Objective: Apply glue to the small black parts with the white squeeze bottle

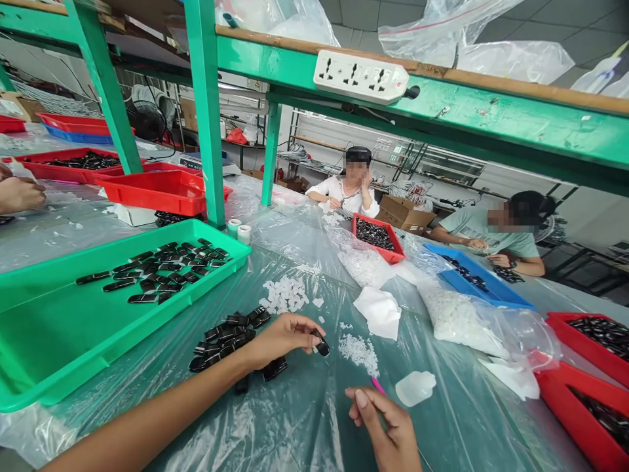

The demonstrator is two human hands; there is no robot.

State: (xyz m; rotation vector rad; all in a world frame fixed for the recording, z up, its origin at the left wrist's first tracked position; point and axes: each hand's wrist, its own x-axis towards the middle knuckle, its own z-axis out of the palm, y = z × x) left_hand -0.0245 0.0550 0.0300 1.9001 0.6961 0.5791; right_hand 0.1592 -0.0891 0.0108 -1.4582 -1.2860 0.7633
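My left hand (289,337) is closed, pinching a small black glossy casing (322,343) with pale edges between thumb and fingertips. Beneath and behind that wrist lies a pile of similar black casings (226,337). My right hand (386,426) is lower right, thumb and forefinger pressed together; whatever is between them is too small to make out. A pink-ended stick (378,385) shows just behind its fingers, and I cannot tell whether the hand touches it. Small white pieces (361,354) lie scattered between the hands, with larger white pieces (285,294) farther back.
At left a green tray (63,357) holds black casings. Red bins (555,380) stand at right, a blue tray (511,298) behind. A bag of white pieces (455,321) lies nearby. A green shelf frame (204,118) with a power strip (361,77) crosses above. Two people sit opposite; another person's hand (22,193) shows left.
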